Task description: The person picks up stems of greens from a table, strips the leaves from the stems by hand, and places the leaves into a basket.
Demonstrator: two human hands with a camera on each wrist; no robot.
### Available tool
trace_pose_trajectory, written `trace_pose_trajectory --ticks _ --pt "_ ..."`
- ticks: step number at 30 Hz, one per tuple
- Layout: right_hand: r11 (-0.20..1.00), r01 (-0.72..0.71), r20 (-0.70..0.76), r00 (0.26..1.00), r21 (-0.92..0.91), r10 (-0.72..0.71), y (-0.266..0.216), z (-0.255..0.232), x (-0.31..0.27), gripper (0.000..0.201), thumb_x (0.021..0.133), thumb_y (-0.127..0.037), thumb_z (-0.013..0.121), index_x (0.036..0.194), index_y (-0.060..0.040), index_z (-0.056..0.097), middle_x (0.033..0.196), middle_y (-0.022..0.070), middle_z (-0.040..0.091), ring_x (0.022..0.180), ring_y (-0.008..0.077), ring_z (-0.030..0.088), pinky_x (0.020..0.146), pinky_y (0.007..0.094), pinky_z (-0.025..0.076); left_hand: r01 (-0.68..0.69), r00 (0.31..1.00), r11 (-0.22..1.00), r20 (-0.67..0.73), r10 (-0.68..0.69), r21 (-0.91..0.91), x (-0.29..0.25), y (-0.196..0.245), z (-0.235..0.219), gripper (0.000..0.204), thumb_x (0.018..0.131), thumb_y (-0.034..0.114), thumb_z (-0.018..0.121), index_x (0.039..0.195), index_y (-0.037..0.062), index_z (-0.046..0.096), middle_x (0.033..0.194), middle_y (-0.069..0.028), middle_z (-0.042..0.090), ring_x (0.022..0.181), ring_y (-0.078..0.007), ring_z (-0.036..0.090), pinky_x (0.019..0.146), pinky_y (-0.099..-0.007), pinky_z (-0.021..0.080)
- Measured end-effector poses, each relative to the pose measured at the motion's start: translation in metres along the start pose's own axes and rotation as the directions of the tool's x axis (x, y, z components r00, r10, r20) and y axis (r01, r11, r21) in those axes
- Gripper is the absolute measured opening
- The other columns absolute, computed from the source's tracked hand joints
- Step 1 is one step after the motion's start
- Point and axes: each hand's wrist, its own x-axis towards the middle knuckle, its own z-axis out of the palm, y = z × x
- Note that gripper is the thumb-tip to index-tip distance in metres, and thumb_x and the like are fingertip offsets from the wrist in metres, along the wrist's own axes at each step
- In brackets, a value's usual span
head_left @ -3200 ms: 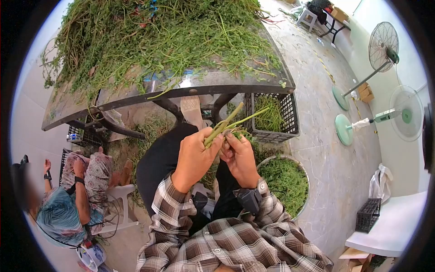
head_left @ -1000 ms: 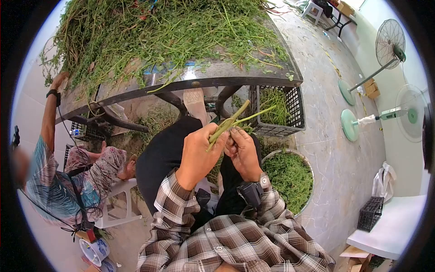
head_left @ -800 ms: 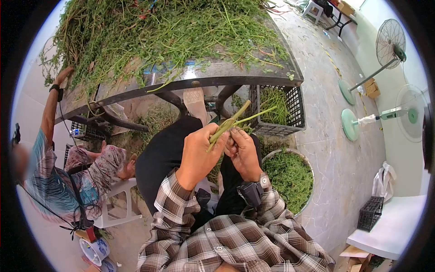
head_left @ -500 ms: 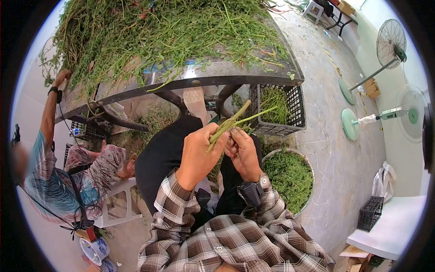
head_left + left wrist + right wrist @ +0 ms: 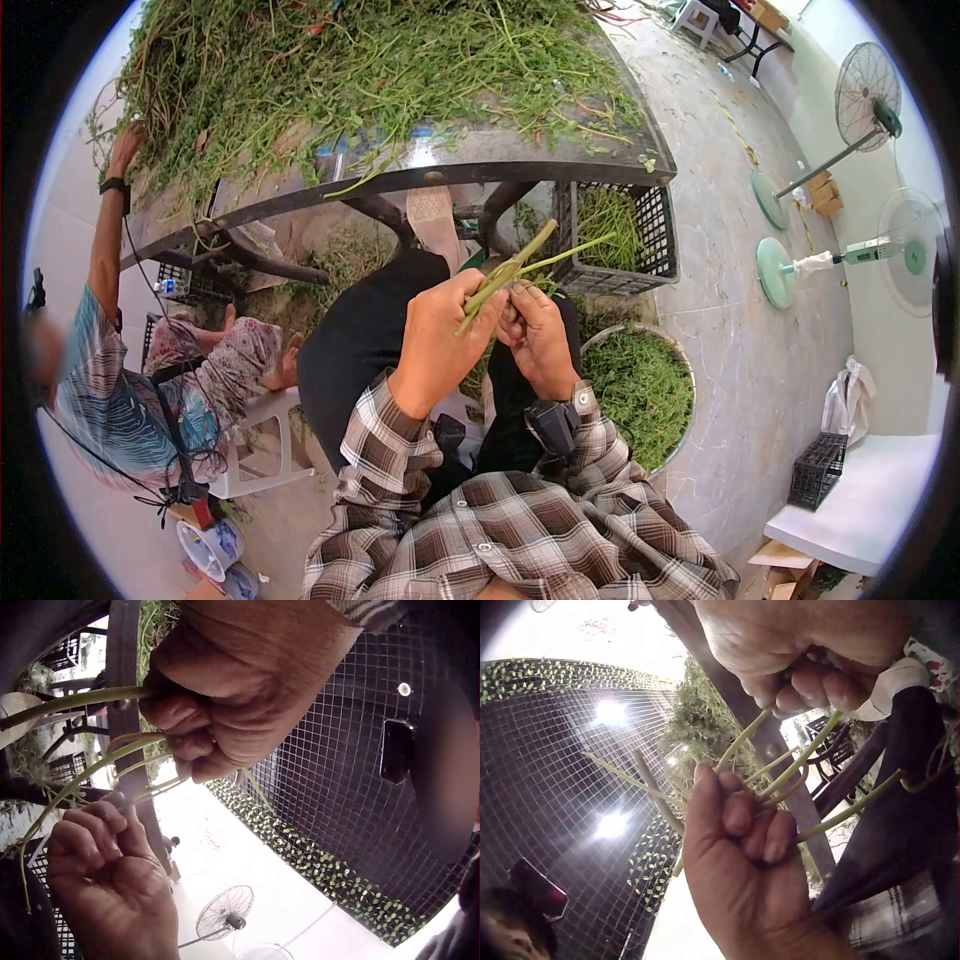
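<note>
In the head view my left hand (image 5: 435,335) grips a small bunch of thick green stems (image 5: 522,252) that point up and to the right. Close beside it, my right hand (image 5: 542,345) has its thumb and fingers curled at a thin stem of the bunch. Seen from the left wrist, stems (image 5: 82,697) stick out of my left fist toward the left, and the right fingertips meet thinner ones below. From the right wrist, the left hand (image 5: 742,877) encloses several stems, and two of them run up to the curled right hand (image 5: 802,645). The right palm hides their ends.
Leafy greens (image 5: 380,90) are heaped on the dark table (image 5: 430,180) ahead. Under its right corner a black crate (image 5: 655,235) holds stems. A round tub (image 5: 690,400) of greens stands at my right. Fans (image 5: 775,272) stand farther right; another person (image 5: 130,380) sits at left.
Both hands stay nearly in place; the leafy bit seen by my right fingers 3.2 seconds ago no longer shows. The other person's arm has reached up to the heap at left.
</note>
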Motion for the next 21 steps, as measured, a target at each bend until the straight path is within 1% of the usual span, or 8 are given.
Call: trace_pose_trajectory --ticks 3,14,17,19,21 --pt "1.0 0.0 -0.026 1.0 -0.016 0.0 0.0008 0.0014 -0.0007 0.012 0.094 -0.018 0.051 0.09 -0.0063 0.051 0.065 -0.0021 0.045 0.051 0.0056 0.037 0.046 0.022 0.03 -0.007 1.0 1.0 -0.008 0.007 -0.004 0.0001 -0.002 0.0008 0.022 0.087 0.016 0.059 0.077 -0.0025 0.052 0.057 -0.0057 0.034 0.055 -0.0111 0.03 0.047 -0.0282 0.029" --pt "1.0 -0.01 -0.039 0.999 -0.009 0.009 0.0042 0.0008 0.0007 0.013 0.093 -0.018 0.052 0.088 -0.0064 0.052 0.065 -0.0019 0.045 0.051 0.0058 0.037 0.046 0.0219 0.031 -0.006 1.0 1.0 -0.012 0.006 0.028 0.0002 -0.0026 -0.0006 0.023 0.086 0.017 0.059 0.075 -0.002 0.051 0.057 -0.0079 0.035 0.054 -0.0125 0.03 0.047 -0.029 0.031" --pt "1.0 -0.009 -0.05 0.999 0.007 0.009 0.0013 0.0037 0.0002 0.013 0.093 -0.017 0.052 0.088 -0.0057 0.051 0.064 -0.0018 0.045 0.051 0.0059 0.037 0.046 0.0218 0.031 -0.011 1.0 1.0 -0.018 0.012 0.023 0.0003 -0.0016 0.0001 0.024 0.087 0.017 0.059 0.074 -0.0019 0.05 0.057 -0.0096 0.036 0.053 -0.0137 0.031 0.047 -0.0296 0.031" --pt "1.0 -0.011 -0.058 0.998 0.02 0.012 -0.0006 0.004 0.0006 0.013 0.093 -0.017 0.051 0.087 -0.0052 0.051 0.064 -0.0018 0.045 0.05 0.0059 0.037 0.046 0.0217 0.031 -0.05 0.998 0.998 -0.035 0.052 0.042 -0.0001 -0.0033 0.0014 0.024 0.088 0.016 0.058 0.074 -0.0017 0.049 0.057 -0.0115 0.037 0.052 -0.0166 0.031 0.047 -0.0303 0.032" --pt "0.999 -0.008 -0.04 0.999 0.031 0.009 -0.0032 0.0038 0.0017 0.012 0.093 -0.015 0.051 0.086 -0.0046 0.05 0.063 -0.0016 0.044 0.049 0.0061 0.036 0.045 0.0219 0.031 -0.059 0.997 0.997 -0.038 0.061 0.054 0.0003 -0.0054 0.0031 0.024 0.088 0.016 0.057 0.074 -0.0015 0.049 0.057 -0.0121 0.037 0.052 -0.0181 0.031 0.047 -0.0305 0.032"
